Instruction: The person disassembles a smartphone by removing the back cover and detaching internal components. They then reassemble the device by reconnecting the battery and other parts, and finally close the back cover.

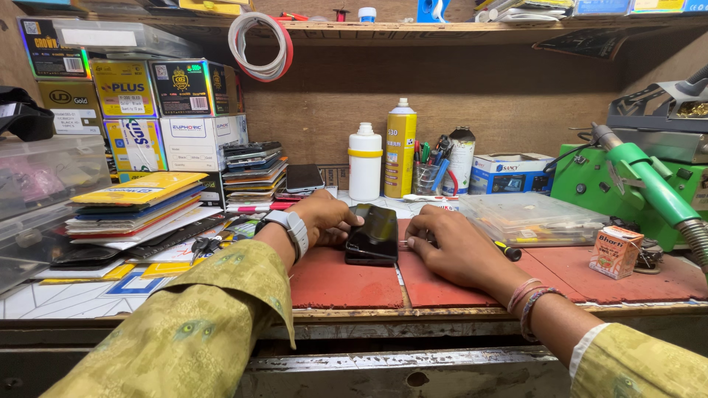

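A black smartphone (374,234) lies on the red mat (332,284) in the middle of the bench. My left hand (324,219), with a grey watch on its wrist, grips the phone's left edge. My right hand (450,247) rests against the phone's right edge, fingers curled, and seems to hold a small tool with a black and yellow handle (507,251) that sticks out to the right. What the fingertips do at the phone's edge is hidden.
Stacks of phones (254,173) and flat packets (136,203) fill the left side. A white bottle (365,162), a yellow spray can (400,147) and a pen cup (428,173) stand behind. A clear parts box (531,217), a small orange carton (616,252) and a green machine (641,184) sit right.
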